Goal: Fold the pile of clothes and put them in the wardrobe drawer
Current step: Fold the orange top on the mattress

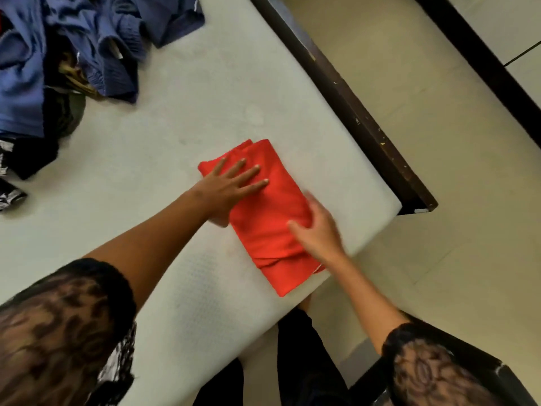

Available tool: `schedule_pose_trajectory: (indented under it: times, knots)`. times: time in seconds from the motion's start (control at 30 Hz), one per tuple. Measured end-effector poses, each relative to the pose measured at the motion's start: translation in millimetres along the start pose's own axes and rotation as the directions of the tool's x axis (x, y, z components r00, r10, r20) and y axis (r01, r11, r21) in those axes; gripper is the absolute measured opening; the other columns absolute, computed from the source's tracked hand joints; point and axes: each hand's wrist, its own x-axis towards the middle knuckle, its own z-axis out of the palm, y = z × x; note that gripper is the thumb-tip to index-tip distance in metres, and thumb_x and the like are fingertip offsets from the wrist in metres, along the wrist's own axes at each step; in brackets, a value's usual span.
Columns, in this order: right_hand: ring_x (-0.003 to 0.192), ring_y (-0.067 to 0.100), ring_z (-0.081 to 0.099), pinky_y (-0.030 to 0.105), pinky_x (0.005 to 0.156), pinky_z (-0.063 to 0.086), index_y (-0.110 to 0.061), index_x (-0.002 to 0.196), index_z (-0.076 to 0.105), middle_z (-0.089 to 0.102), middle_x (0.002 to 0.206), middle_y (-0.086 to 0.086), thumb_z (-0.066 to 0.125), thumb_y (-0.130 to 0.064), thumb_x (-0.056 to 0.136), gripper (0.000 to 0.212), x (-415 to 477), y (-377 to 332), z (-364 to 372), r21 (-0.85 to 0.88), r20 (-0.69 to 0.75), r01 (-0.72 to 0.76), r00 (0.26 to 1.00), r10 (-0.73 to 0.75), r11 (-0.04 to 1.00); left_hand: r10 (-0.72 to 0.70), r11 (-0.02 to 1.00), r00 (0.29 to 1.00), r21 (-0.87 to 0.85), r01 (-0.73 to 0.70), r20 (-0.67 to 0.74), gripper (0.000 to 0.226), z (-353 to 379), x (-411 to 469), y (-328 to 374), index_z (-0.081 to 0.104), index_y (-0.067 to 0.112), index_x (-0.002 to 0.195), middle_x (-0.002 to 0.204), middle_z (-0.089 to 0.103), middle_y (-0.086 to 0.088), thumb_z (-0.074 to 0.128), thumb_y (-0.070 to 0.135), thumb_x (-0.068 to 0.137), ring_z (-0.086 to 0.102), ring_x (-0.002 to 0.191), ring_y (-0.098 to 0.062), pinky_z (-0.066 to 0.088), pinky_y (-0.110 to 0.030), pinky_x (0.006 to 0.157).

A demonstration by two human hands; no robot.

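A red garment (275, 177), folded into a narrow rectangle, lies on the white mattress (164, 159) near its right corner. My left hand (231, 186) lies flat on the garment's far left part with fingers spread straight. My right hand (317, 227) rests on the garment's right side, fingers relaxed and slightly blurred. A pile of unfolded clothes (58, 54), mostly blue with some black and patterned pieces, sits at the mattress's far left.
A dark wooden bed frame (351, 112) runs along the mattress's right edge. Beyond it is beige tiled floor (439, 171). Another dark wooden edge (483, 54) crosses the top right. My dark-trousered legs (304, 361) stand at the mattress's near edge.
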Motion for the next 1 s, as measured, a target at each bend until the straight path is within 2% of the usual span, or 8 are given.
schedule_pose_trajectory:
  times: [0.07,0.13,0.3,0.47,0.6,0.77,0.9,1.0]
  knots:
    - [0.145,0.025,0.003,0.053,0.114,0.004,-0.02,0.15,0.009,0.005,0.158,0.007,0.058,-0.047,0.08,0.09,-15.8,-10.3,29.0,-0.306,0.026,0.097,0.995,-0.093,0.947,-0.029,1.0,0.999,0.005,0.029,-0.036,0.127,22.6,-6.6,-3.5,-0.037,0.032,0.133,0.15,-0.029,-0.003,0.072,0.033,0.069,-0.014,0.141,-0.036,0.002,-0.054,0.113]
    - [0.142,0.03,-0.016,0.067,0.103,-0.009,-0.025,0.149,-0.005,-0.014,0.156,0.007,0.06,-0.054,0.074,0.104,-30.7,-19.9,60.0,-0.414,0.037,0.147,0.989,-0.145,0.898,0.013,1.0,0.979,0.001,-0.013,-0.205,0.141,40.4,-6.9,-7.4,-0.031,0.03,0.14,0.152,-0.02,-0.005,0.083,0.031,0.056,-0.008,0.142,-0.037,0.007,-0.056,0.113]
    - [0.141,0.042,0.011,0.082,0.09,0.008,-0.024,0.148,0.012,0.014,0.156,0.014,0.075,-0.031,0.054,0.113,-28.5,-17.4,97.2,-0.643,0.041,0.073,0.997,-0.061,0.763,0.171,0.982,0.882,0.144,-0.119,-0.439,0.114,62.4,13.7,-7.0,0.006,0.024,0.149,0.157,-0.004,-0.008,0.076,0.024,0.06,0.006,0.142,-0.038,0.009,-0.062,0.109]
    - [0.142,0.04,-0.007,0.077,0.097,0.013,-0.026,0.15,-0.002,-0.008,0.157,0.012,0.048,-0.006,0.085,0.084,-15.6,-11.0,54.1,-0.501,0.293,0.285,0.944,-0.149,0.817,0.196,0.98,0.855,0.131,-0.151,-0.481,0.088,53.6,26.4,1.0,0.011,0.019,0.149,0.154,0.016,-0.016,0.055,-0.001,0.075,0.006,0.143,-0.036,0.012,-0.059,0.109]
    - [0.141,0.026,0.024,0.041,0.11,0.032,-0.03,0.149,0.015,0.015,0.156,0.007,0.049,-0.002,0.082,0.08,17.1,-13.1,-52.7,-0.278,0.422,0.344,0.882,-0.208,0.897,0.17,0.969,0.839,-0.066,-0.237,-0.516,0.068,2.5,46.8,12.7,0.027,0.014,0.143,0.137,0.047,-0.019,0.03,0.009,0.076,0.035,0.134,-0.035,0.037,-0.053,0.1]
    - [0.138,0.017,0.031,0.034,0.109,0.033,-0.034,0.146,0.024,0.026,0.154,0.001,0.053,-0.003,0.078,0.081,40.3,-8.9,-178.0,-0.375,0.272,0.361,0.924,-0.271,0.854,0.234,0.948,0.715,-0.008,-0.318,-0.659,0.052,-108.4,104.5,41.5,0.055,0.002,0.126,0.126,0.055,-0.025,0.034,0.008,0.079,0.057,0.109,-0.045,0.049,-0.052,0.085]
    - [0.134,0.03,0.038,0.057,0.096,0.043,-0.025,0.146,0.028,0.035,0.149,0.01,0.048,0.004,0.072,0.082,30.1,18.9,-199.7,-0.614,-0.098,0.265,0.909,-0.405,0.744,0.301,0.942,0.622,0.124,-0.312,-0.723,0.05,-153.9,139.8,60.2,0.042,0.013,0.138,0.143,0.04,-0.019,0.043,0.004,0.089,0.04,0.128,-0.044,0.037,-0.054,0.099]
    - [0.13,0.035,0.042,0.066,0.089,0.039,-0.018,0.143,0.029,0.042,0.143,0.015,0.037,-0.011,0.082,0.062,31.0,59.3,-158.0,-0.752,-0.183,0.171,0.874,-0.45,0.637,0.411,0.91,0.621,0.258,-0.324,-0.668,0.056,-136.8,155.4,68.2,0.029,0.02,0.143,0.148,0.031,-0.017,0.042,0.009,0.09,0.03,0.134,-0.044,0.031,-0.057,0.103]
